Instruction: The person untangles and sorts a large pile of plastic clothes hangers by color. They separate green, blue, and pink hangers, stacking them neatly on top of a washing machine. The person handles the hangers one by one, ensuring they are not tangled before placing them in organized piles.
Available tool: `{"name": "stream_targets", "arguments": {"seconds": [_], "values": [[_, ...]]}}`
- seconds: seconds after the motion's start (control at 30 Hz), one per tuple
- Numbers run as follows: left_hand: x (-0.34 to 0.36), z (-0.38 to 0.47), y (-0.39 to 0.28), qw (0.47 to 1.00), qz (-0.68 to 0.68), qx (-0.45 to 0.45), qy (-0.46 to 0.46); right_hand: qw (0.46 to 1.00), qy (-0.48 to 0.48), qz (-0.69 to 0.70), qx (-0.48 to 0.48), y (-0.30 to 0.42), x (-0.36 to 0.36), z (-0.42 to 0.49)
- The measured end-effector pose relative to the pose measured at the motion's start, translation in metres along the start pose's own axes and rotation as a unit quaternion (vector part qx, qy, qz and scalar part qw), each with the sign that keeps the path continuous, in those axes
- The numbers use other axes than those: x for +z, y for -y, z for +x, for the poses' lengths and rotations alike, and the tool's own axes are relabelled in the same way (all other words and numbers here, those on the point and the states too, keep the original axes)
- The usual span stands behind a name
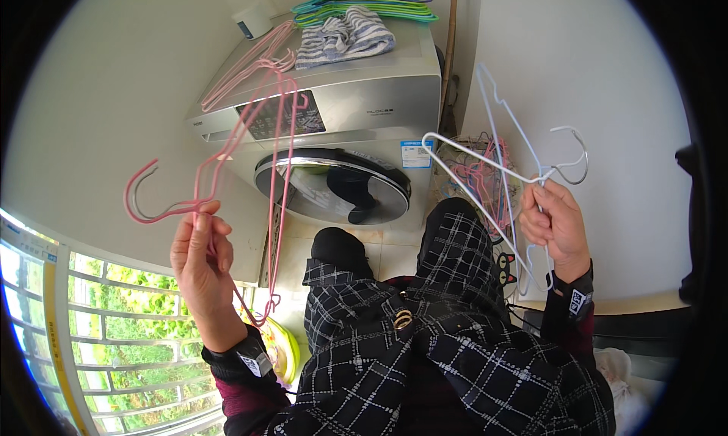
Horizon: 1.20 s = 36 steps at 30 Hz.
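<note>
At the left, my left hand (202, 254) grips pink clothes hangers (275, 168) near the base of their hooks; the hangers extend rightwards from it. On the right, my right hand (551, 220) is closed around pale blue and white hangers (478, 157), also near their hooks. More pink hangers (244, 75) lie on top of the washing machine (392, 95), at its left side. A pile of green and blue hangers (364, 4) rests at the back of the machine top, with a striped cloth (355, 38) in front of it.
A wire basket (446, 174) with pink and other hangers stands on the floor right of the washing machine. A white container (252, 22) sits at the machine's back left corner. A barred window (131, 333) is at lower left, a plastic bag (617, 379) at lower right.
</note>
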<state>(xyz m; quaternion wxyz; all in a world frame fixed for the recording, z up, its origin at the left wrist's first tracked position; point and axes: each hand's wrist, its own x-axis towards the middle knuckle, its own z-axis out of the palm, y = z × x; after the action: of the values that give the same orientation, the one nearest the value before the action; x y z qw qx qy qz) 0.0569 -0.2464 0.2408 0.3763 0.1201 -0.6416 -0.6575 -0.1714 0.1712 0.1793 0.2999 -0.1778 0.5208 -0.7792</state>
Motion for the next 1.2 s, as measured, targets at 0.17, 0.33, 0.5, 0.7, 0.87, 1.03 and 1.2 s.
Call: {"name": "stream_targets", "arguments": {"seconds": [0.17, 0.33, 0.5, 0.7, 0.87, 1.03, 1.2], "values": [[-0.005, 0.008, -0.003, 0.999, -0.02, 0.027, -0.032, 0.976, 0.027, -0.217, -0.015, 0.009, 0.03, 0.012], [-0.019, 0.012, -0.004, 0.996, -0.045, 0.056, -0.052, 0.894, 0.096, -0.432, -0.064, 0.027, 0.053, 0.03], [-0.033, 0.0, -0.005, 0.986, 0.05, 0.083, -0.137, 0.842, 0.13, -0.485, -0.198, 0.058, 0.053, 0.087], [-0.049, -0.037, -0.009, 0.974, 0.14, 0.081, -0.16, 0.834, 0.153, -0.51, -0.143, 0.116, 0.075, 0.137], [-0.063, -0.064, -0.009, 0.977, 0.118, 0.051, -0.169, 0.785, 0.134, -0.541, -0.27, 0.138, 0.116, 0.192], [-0.077, -0.086, -0.005, 0.981, 0.115, 0.047, -0.148, 0.663, 0.131, -0.562, -0.477, 0.143, 0.164, 0.275], [-0.098, -0.107, -0.002, 0.994, 0.07, 0.009, -0.084, 0.587, 0.141, -0.616, -0.506, 0.1, 0.196, 0.361]]}}
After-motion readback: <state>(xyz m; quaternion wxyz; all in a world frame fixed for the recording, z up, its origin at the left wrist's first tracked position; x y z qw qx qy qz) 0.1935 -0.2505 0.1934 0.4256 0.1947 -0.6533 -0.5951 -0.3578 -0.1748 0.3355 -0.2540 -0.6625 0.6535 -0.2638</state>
